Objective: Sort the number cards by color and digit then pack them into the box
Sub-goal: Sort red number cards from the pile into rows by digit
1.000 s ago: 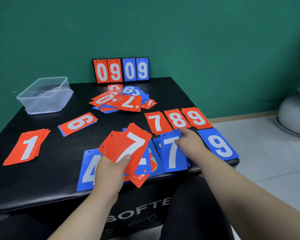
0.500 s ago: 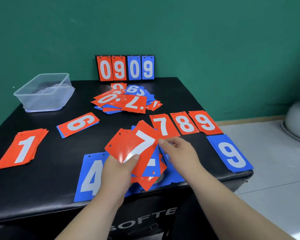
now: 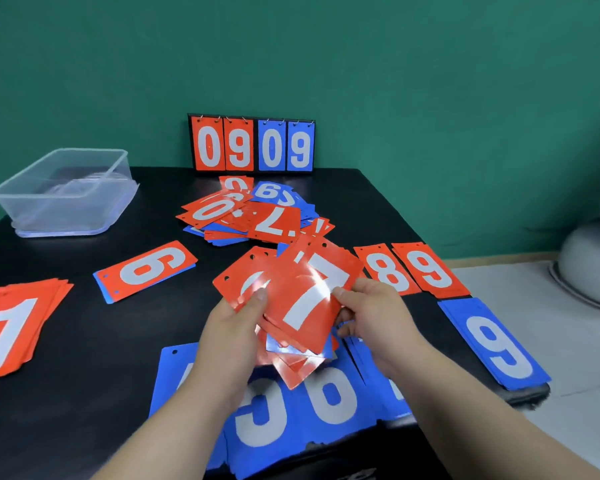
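On the black tabletop [image 3: 84, 341], the blue cards [image 3: 326, 400] along the near edge are half hidden by both forearms [image 3: 187, 427]. The clear box [image 3: 66, 192] sits at the far left corner. The left hand [image 3: 232, 334] grips a fan of cards [image 3: 246, 271], fingers hidden underneath; the right hand [image 3: 374, 313] pinches its top red 7 [image 3: 312, 296].
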